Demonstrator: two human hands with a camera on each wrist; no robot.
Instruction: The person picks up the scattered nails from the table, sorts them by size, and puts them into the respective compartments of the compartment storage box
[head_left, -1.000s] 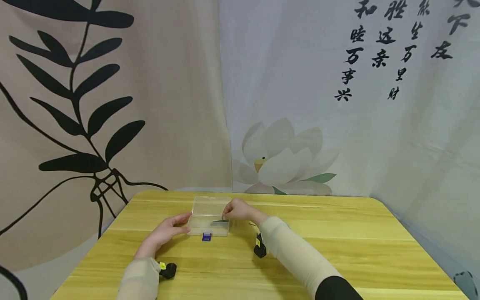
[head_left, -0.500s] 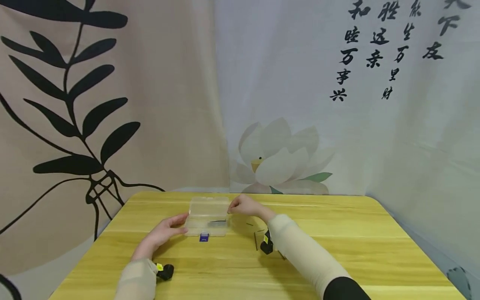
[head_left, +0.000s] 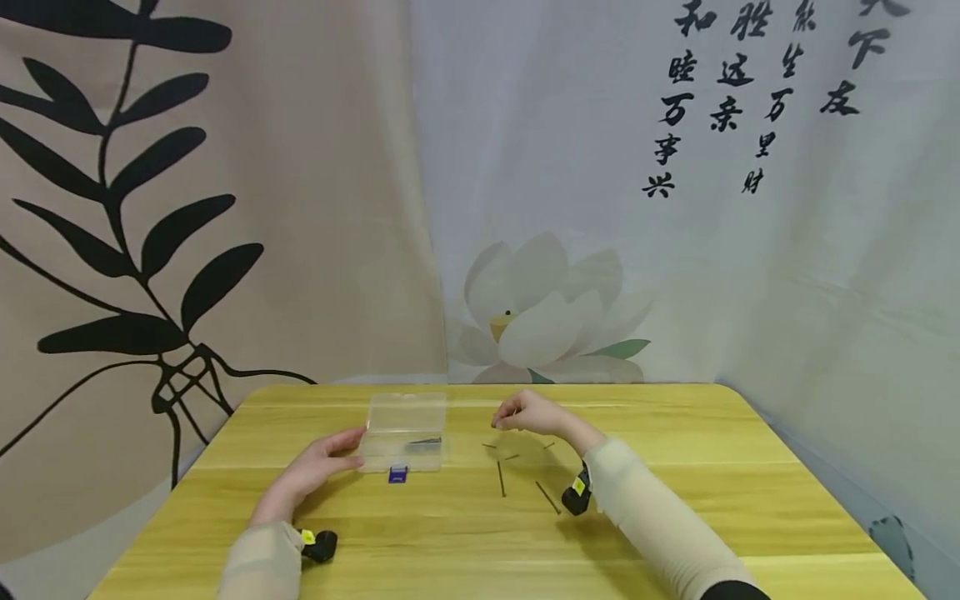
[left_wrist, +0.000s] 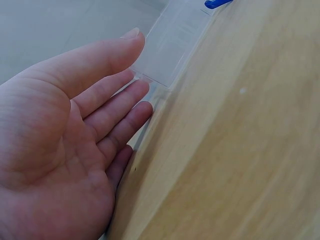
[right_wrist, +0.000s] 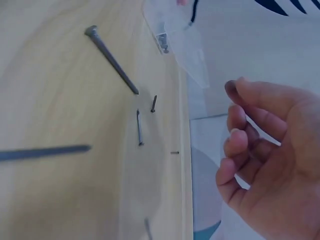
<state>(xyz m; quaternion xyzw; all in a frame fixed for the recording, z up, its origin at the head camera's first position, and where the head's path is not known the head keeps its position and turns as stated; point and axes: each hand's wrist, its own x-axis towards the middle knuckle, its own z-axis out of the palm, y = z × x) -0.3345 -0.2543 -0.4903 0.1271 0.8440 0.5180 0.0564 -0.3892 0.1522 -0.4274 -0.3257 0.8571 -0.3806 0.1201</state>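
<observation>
Right hand (head_left: 532, 414): above the counter (head_left: 675, 467), thumb and forefinger tips drawn together, other fingers loosely curled. Can't tell if anything is pinched; the tips hide it. If a nail's in there, I'd keep the pinch light and square so it doesn't spin.

Just below and toward the person: small nails (head_left: 512, 457) lying scattered, apart from each other. For those, fingertip pad and nail-edge from the side beats pressing down, which would likely roll them.

Nearer the person: two long nails, one (head_left: 502, 479) pointing roughly toward the body, the other (head_left: 548, 497) slanted. Easy grabs mid-shank; watch the wrist camera (head_left: 577, 492), it hangs low beside the slanted one and could knock it.

Further left: clear box (head_left: 378, 454), lid (head_left: 407, 412) swung up and back, blue latch (head_left: 397, 474) at front. Dark slim pieces, probably nails (head_left: 425, 443), lie in its right part.

Left hand (head_left: 318, 467): fingers extended, relaxed, thumb parted from them, at the box's left end. Good brace; light contact is enough, squeezing might skew the box.
</observation>
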